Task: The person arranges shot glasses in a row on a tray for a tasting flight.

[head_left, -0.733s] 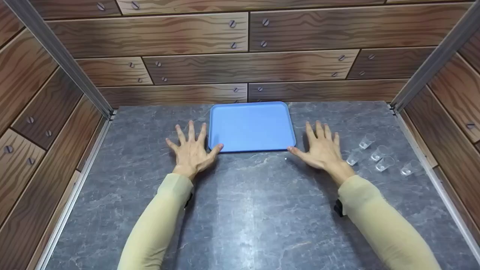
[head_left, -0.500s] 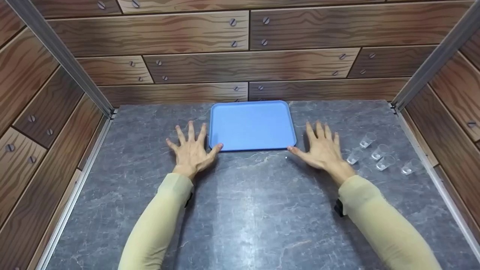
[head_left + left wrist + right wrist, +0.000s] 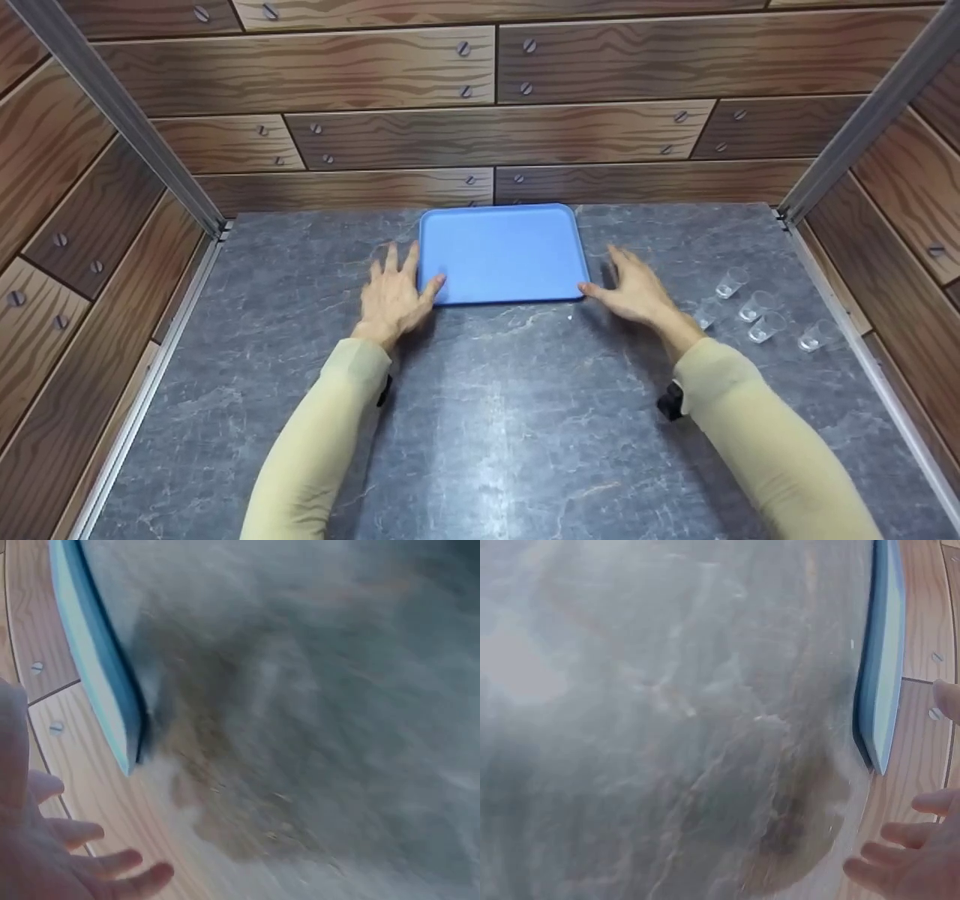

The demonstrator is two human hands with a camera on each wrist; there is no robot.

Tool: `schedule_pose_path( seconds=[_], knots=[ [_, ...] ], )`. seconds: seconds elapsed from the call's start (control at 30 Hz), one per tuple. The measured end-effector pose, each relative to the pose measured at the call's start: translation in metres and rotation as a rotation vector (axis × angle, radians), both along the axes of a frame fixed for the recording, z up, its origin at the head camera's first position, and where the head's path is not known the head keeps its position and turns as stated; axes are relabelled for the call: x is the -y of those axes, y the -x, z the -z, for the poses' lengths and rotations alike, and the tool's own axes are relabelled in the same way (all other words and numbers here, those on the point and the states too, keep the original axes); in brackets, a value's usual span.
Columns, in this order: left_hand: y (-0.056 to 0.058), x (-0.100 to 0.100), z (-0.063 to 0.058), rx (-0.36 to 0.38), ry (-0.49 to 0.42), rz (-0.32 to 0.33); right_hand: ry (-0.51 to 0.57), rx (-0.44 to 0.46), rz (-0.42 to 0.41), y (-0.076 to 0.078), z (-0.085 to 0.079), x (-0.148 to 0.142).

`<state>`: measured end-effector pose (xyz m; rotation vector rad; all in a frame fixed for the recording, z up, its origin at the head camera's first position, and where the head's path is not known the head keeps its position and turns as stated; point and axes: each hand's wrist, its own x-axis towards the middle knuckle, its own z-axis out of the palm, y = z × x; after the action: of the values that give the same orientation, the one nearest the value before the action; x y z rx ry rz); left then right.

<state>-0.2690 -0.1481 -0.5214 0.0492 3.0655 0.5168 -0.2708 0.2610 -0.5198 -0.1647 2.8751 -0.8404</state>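
A blue rectangular tray [image 3: 502,255] lies flat at the far middle of the grey table. At its left side is my left hand [image 3: 391,298], fingers extended forward, the thumb overlapping the tray's near left corner in the head view. My right hand [image 3: 636,291] is beside the right edge, its thumb tip right at the near right corner. In the left wrist view the tray's edge [image 3: 94,652] shows past the loosely spread fingers [image 3: 112,864]. The right wrist view likewise has the tray's edge [image 3: 885,660] above relaxed fingers [image 3: 907,836]. Neither hand grips anything.
Several small clear cups [image 3: 766,327] stand on the table's right side, close to my right wrist. Wood-patterned walls [image 3: 390,135] enclose the table [image 3: 487,420] at the back and both sides, with metal rails [image 3: 127,427] along the side edges.
Both hands have turned and narrowed from a wide finger spread, drawing in slightly toward the tray's sides. The tray and cups have stayed in place.
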Motion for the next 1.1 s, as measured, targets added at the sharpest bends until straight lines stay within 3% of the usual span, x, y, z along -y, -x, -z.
schedule_pose_path(
  seconds=[0.27, 0.47, 0.8, 0.9, 1.1],
  knots=[
    [0.020, -0.002, -0.006, 0.027, -0.252, -0.006, 0.117, 0.056, 0.040, 0.022, 0.000, 0.003],
    [0.036, 0.002, -0.004, 0.116, -0.469, -0.101, 0.223, 0.092, 0.082, 0.039, 0.007, 0.010],
    [0.053, -0.002, 0.000, 0.215, -0.589, -0.159, 0.336, 0.118, 0.149, 0.061, 0.010, 0.017],
    [0.068, 0.000, 0.011, 0.238, -0.569, -0.175, 0.327, 0.118, 0.152, 0.066, 0.011, 0.020],
    [0.110, 0.020, 0.066, 0.218, -0.500, -0.171, 0.245, 0.097, 0.145, 0.073, 0.012, 0.025]
  ],
)
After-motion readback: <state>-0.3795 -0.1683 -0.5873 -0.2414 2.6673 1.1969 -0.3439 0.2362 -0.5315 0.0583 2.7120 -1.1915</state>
